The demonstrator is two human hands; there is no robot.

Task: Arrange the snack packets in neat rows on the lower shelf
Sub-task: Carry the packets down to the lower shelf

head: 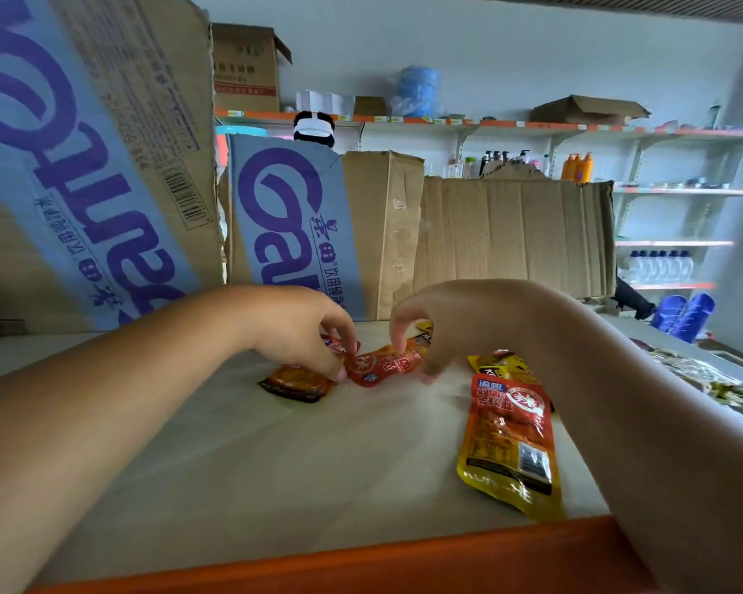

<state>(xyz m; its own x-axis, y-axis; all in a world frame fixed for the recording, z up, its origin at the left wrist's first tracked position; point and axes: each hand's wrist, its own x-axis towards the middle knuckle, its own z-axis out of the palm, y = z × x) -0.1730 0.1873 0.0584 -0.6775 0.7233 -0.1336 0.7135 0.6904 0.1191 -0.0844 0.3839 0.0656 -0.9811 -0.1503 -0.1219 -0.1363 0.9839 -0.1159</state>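
- Pinching the left end of the red packet (382, 364) with the curled fingers of the left hand (305, 332).
- Pinching the right end of the same packet with the right hand (438, 327), fingers curled over the top and thumb low at the near side.
- Lying toward the back centre of the shelf (275, 443), just in front of the cardboard boxes (511, 233).
- Running with the long axis left to right, roughly parallel to the shelf's orange front edge (361, 559), right end tipped slightly toward the back.
- Sitting directly between both hands, so favouring neither.
- Touching, at the left end, a dark orange packet (294, 381) partly covered by the left hand.
- Contrasting with the large packet (511, 435) near the front right corner, long axis front to back, overlapping a yellow packet (500, 364) at its far end.
- Judging alignment as the deciding relation: bringing crosswise and lengthwise packets to one common direction; right hand nearer the large packet.
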